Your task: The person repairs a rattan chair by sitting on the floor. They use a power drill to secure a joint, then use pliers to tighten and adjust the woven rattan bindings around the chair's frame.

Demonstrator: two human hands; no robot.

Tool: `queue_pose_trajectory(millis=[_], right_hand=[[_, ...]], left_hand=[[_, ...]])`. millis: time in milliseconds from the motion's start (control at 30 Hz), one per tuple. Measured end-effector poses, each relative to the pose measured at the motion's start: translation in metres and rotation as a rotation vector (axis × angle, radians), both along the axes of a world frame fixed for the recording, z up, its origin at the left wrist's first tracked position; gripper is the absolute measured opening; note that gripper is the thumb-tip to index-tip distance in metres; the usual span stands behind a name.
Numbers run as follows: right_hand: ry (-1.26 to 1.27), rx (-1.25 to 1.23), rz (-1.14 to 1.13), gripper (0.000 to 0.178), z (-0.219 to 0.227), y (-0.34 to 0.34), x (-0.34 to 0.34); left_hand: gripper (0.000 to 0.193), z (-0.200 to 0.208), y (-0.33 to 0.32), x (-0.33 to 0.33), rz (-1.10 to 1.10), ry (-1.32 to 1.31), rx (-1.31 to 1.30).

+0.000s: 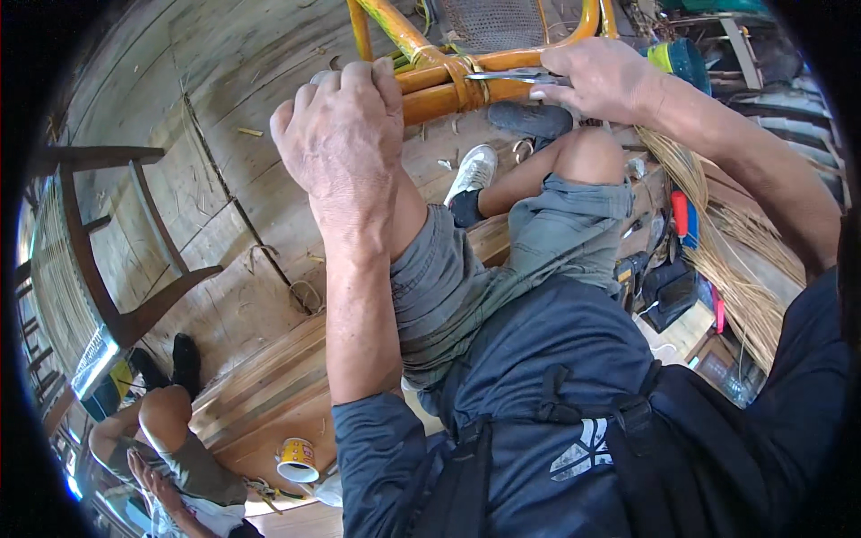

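An orange-yellow cane chair frame (507,61) lies across the top of the head view, its poles bound with wrapped strips at a joint (466,82). My left hand (345,134) is closed at the left end of the two parallel poles, its fingers curled over them; the fingertips are hidden. Right of the joint, my right hand (610,82) is closed on slim metal scissors (507,76), whose handles are partly covered by the fingers. The scissors point left, their tips against the bound joint. Behind the poles shows a woven mesh panel (493,24).
A dark wooden chair (117,305) stands at left. Below it sits another person (166,430). A yellow paper cup (297,459) is on the wooden planks (260,394). Long cane strands (726,278) and tools, including a red-handled one (679,213), lie at right.
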State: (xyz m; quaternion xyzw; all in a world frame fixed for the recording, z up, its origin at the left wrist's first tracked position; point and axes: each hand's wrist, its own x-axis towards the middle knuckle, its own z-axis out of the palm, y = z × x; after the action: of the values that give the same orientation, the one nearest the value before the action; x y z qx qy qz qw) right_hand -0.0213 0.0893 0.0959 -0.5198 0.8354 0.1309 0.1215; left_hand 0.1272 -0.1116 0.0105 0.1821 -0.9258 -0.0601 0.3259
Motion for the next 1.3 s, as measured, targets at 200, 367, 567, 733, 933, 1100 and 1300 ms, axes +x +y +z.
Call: queue_pose_trajectory(millis=[200,367,567,733,933,1100,1300], right_hand=[[-0.21,0.213,0.121,0.036,0.019,-0.011,-0.025],[-0.206,0.398,0.066,0.045,0.02,-0.025,-0.025],[-0.16,0.634,0.502,0.043,0.107,-0.106,0.016],[0.077,0.371,-0.07,0.044,0.034,-0.055,0.025],[-0.239,0.134,-0.009,0.044,0.004,-0.002,-0.006],[-0.119,0.321,0.061,0.042,0.036,-0.043,0.0],[-0.163,0.629,0.673,0.032,0.091,-0.087,0.009]], left_hand=[[0.024,0.001,0.003,0.005,-0.046,-0.017,0.056],[0.022,-0.001,0.0,0.004,-0.043,0.013,0.033],[0.023,-0.003,0.005,0.0,-0.04,0.038,0.035],[0.023,-0.006,-0.007,0.008,0.012,0.007,0.005],[0.023,0.004,0.006,0.006,-0.044,-0.04,0.053],[0.02,0.006,0.002,0.008,-0.025,-0.03,0.055],[0.02,0.002,0.012,-0.001,-0.044,-0.004,0.077]])
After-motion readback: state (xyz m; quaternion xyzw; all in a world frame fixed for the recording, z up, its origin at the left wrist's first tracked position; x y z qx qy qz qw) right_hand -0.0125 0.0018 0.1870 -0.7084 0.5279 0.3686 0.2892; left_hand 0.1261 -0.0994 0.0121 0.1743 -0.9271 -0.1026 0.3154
